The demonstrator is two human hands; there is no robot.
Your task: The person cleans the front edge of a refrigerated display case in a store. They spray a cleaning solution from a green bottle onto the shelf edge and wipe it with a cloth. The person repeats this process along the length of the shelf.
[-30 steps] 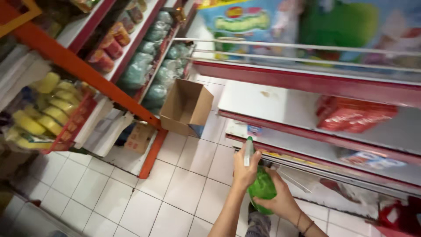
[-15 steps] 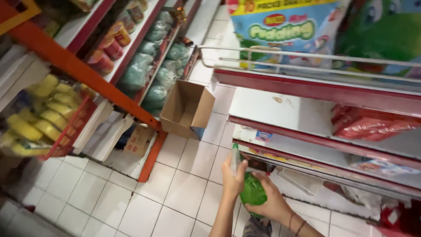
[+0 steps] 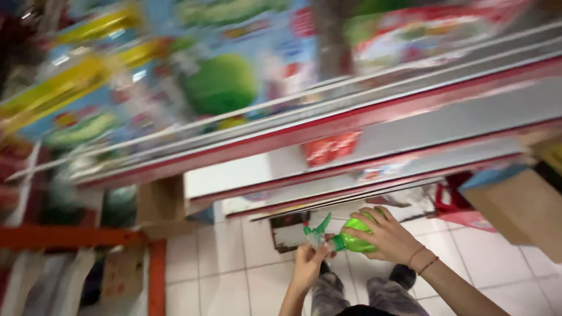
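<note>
Green spray bottle (image 3: 355,236) held in both hands, low in the head view, above a white tiled floor (image 3: 228,275).

Head view, blurred by motion: right hand (image 3: 387,235) wraps the bottle's round body, fingers curled around it. Left hand (image 3: 308,262) closes on the neck, just under the pale green trigger nozzle (image 3: 317,231). Bottle lies nearly sideways, nozzle to the left. Behind it, red-edged shelves (image 3: 351,126) carry bright packets; a cardboard box (image 3: 518,208) stands at right.
</note>
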